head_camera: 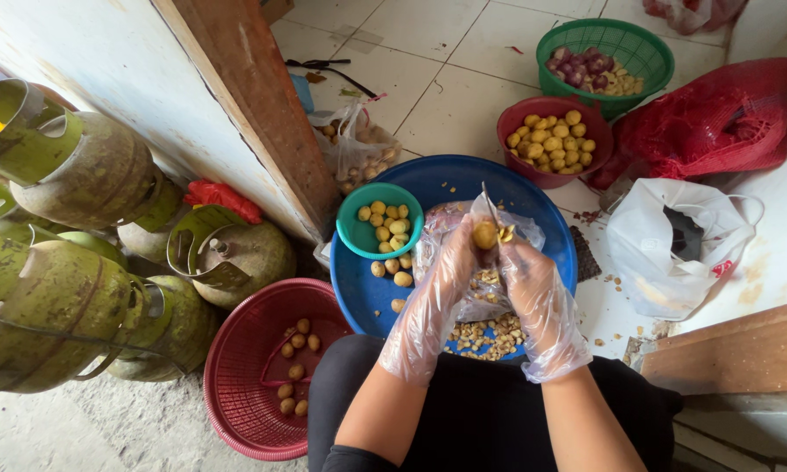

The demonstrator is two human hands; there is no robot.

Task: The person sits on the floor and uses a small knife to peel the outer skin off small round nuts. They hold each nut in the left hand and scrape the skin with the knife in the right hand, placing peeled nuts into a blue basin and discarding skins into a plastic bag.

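Observation:
Both my hands wear clear plastic gloves and work above a big blue basin [358, 284]. My left hand [450, 262] grips a small yellow potato [484, 234]. My right hand [533, 280] holds a small knife [495, 212] whose blade touches the potato's top. Peel scraps [490, 336] lie in the basin under my hands. A small teal bowl [358, 234] with peeled potatoes rests on the basin's left rim, and a few more potatoes [392, 269] lie loose beside it.
A red basket [240, 385] with several brown potatoes stands at lower left. Green gas cylinders [70, 288] crowd the left. Behind are a maroon bowl [516, 170] of peeled potatoes, a green basket [643, 52], a red mesh sack [717, 118] and a white plastic bag [673, 249].

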